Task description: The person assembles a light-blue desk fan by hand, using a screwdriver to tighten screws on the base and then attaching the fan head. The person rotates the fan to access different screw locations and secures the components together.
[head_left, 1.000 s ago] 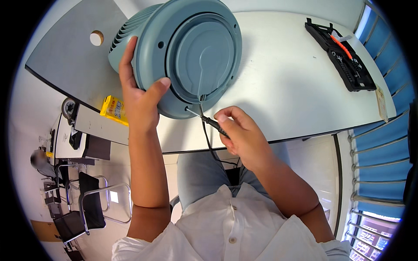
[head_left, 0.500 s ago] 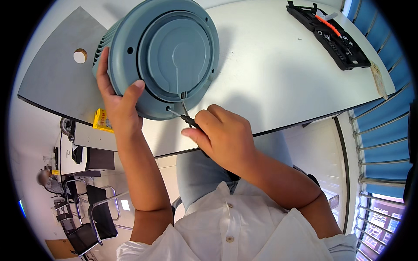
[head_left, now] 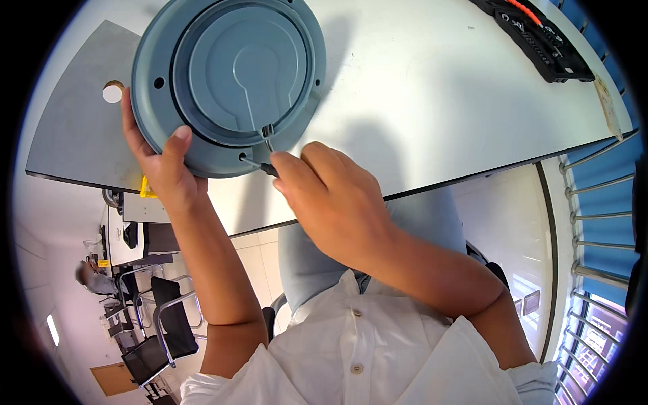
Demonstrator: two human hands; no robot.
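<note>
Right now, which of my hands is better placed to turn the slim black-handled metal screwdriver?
Probably your right hand: it grips the screwdriver, whose tip is at a dark hole in the round blue-grey plastic base. Your left hand holds that base.

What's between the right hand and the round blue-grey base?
Head view: a screwdriver, its metal shaft running from the right hand to a hole near the edge of the blue-grey base. A cord leaving the base also shows there.

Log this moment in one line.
left hand: grips blue-grey appliance by its edge | right hand: holds screwdriver at rim hole | black tool case: on table
</note>
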